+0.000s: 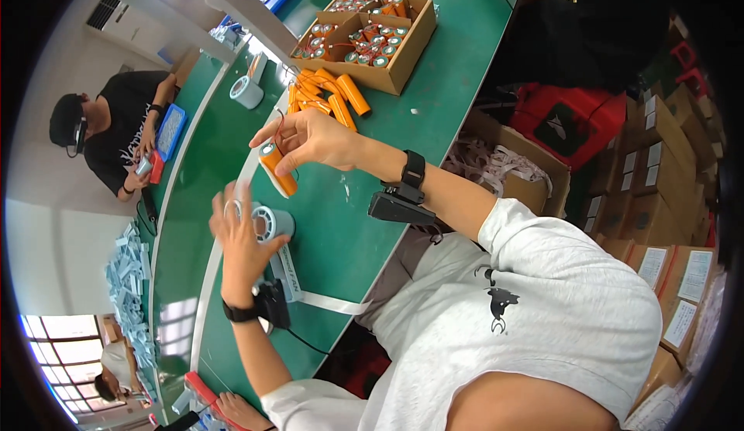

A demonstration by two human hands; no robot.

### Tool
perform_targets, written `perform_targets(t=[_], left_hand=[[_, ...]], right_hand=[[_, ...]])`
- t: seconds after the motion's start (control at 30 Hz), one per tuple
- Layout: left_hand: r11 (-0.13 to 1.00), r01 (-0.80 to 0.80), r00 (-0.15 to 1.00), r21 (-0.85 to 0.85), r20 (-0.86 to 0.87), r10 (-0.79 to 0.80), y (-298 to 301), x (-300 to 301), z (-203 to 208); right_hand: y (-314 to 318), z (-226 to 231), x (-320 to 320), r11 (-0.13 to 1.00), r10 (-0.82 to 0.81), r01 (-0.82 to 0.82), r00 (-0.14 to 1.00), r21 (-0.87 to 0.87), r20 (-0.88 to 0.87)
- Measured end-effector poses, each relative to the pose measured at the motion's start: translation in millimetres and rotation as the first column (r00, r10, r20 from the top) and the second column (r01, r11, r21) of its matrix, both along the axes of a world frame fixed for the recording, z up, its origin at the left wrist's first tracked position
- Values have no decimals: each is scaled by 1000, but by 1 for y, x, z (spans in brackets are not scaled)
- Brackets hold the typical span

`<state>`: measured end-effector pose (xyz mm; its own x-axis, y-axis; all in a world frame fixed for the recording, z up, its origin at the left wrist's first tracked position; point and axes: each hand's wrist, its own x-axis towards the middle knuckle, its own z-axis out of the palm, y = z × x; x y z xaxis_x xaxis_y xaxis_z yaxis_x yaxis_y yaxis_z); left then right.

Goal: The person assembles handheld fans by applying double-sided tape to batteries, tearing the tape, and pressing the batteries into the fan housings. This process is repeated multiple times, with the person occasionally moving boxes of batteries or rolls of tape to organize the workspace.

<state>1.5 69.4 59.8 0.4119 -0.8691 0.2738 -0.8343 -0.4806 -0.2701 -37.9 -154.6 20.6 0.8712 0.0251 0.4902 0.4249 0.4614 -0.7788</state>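
My right hand (314,140) grips an orange cylindrical battery (277,169) between thumb and fingers, above the green table. Thin red wires rise from its top end, and a white strip runs along its side. Lower and to the left, my left hand (242,233) has its fingers spread, slightly blurred, with nothing plainly held. Just beside it stands a light blue round fan housing (273,223). A light blue flat piece (287,272) with printing lies by my left wrist, near a white strip (333,303) reaching the table edge. More orange batteries (325,94) lie loose beyond my right hand.
A divided cardboard box (403,67) full of wired batteries stands at the back. Another light blue housing (246,92) is at far left. A co-worker (116,121) sits across the table; another hand (240,412) shows at lower left. Cartons (659,183) line the right side.
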Motion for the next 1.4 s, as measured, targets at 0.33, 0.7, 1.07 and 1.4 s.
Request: perform_targets(t=[0.33, 0.7, 1.07, 1.4], left_hand=[[927, -375, 808, -22, -498, 315, -25, -21, -19], [972, 190, 895, -136, -383, -228, -27, -36, -21], [972, 180, 913, -152, -343, -222, -26, -35, -30], [903, -18, 793, -429, -556, -248, -23, -30, -44]], right_hand=[[-13, 23, -63, 868, -238, 248, 968, -430, 77], [-10, 26, -83, 726, -255, 298, 954, -620, 160], [8, 7, -83, 603, -273, 318, 944, -731, 185], [7, 3, -87, 440, -251, 382, 921, -813, 298]])
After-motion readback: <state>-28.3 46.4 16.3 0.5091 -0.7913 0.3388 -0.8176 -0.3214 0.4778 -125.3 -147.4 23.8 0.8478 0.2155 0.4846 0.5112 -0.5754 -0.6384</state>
